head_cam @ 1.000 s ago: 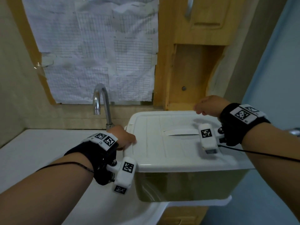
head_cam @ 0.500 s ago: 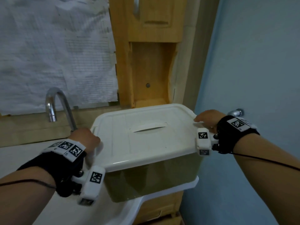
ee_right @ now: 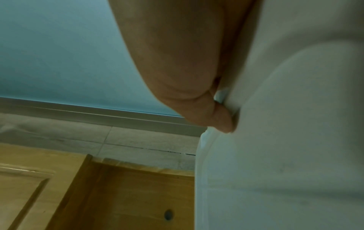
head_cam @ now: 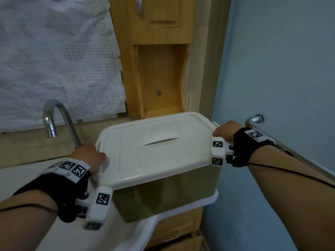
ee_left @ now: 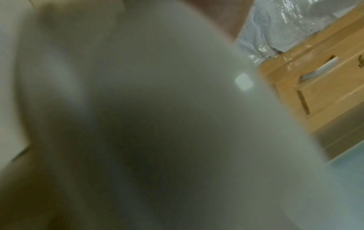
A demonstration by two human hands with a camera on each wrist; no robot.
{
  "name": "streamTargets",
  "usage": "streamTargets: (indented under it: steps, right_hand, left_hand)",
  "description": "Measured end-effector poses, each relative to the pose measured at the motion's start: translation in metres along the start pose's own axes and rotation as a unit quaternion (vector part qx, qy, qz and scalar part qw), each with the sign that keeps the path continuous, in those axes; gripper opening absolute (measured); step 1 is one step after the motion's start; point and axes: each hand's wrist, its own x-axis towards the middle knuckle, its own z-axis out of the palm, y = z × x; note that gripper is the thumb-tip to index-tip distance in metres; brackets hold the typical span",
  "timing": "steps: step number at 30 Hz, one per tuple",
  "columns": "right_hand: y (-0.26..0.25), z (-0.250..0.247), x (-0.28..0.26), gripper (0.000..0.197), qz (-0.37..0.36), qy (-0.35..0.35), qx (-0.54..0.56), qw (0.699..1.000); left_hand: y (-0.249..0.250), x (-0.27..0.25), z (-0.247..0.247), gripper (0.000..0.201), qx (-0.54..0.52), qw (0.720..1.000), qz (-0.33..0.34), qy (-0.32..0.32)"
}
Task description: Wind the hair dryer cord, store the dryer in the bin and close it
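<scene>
A wood cabinet (head_cam: 159, 57) is set between a paper-covered wall (head_cam: 58, 66) on the left and a blue wall (head_cam: 282, 69) on the right, with a chrome tap (head_cam: 54, 118) over a white worktop (head_cam: 21, 178).

The head view is dim and evenly lit, soft overall, with straight lines bowing near the edges. A faint highlight sits on the curved chrome tap (head_cam: 54, 116). The left wrist view is almost wholly filled by an out-of-focus white plastic bin wall (ee_left: 157, 109), darkest at its middle. The right wrist view is soft, with blurred foreground.
</scene>
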Motion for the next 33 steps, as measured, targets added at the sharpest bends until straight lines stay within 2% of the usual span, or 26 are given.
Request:
streamTargets:
  steps: [2, 8, 12, 17, 25, 27, 30, 33]
  right_hand:
    - [0.000, 0.001, 0.005, 0.032, -0.003, 0.007, -0.012, 1.000]
    - [0.001, 0.002, 0.007, 0.040, -0.031, 0.012, -0.057, 0.998]
    - [0.002, 0.001, 0.006, 0.041, -0.037, 0.016, -0.034, 0.999]
    - [0.003, 0.002, 0.006, 0.057, -0.051, 0.025, 0.059, 0.997]
    - [0.001, 0.002, 0.007, 0.062, -0.047, 0.013, 0.073, 0.996]
    - [-0.001, 0.002, 0.005, 0.060, -0.043, 0.014, 0.053, 0.998]
    - [-0.006, 0.001, 0.002, 0.046, -0.037, 0.033, -0.010, 0.999]
    - [-0.017, -0.004, 0.003, 0.047, -0.037, 0.064, -0.040, 0.996]
  left_hand:
    - [0.000, 0.000, 0.000, 0.035, -0.005, 1.000, 0.000, 0.003]
    - [-0.001, 0.001, 0.000, 0.032, -0.004, 1.000, 0.003, 0.007]
    - [0.000, 0.000, -0.001, 0.032, 0.006, 1.000, 0.008, 0.010]
    - [0.001, -0.001, -0.001, 0.028, 0.014, 1.000, 0.005, 0.011]
    - [0.001, -0.004, -0.003, 0.030, 0.026, 1.000, 0.011, 0.000]
    - [-0.002, -0.003, -0.005, 0.032, 0.023, 1.000, 0.019, -0.004]
    - [-0.008, 0.001, -0.003, 0.036, -0.003, 0.999, 0.027, -0.016]
    - [-0.015, 0.009, -0.002, 0.042, -0.014, 0.999, 0.031, -0.030]
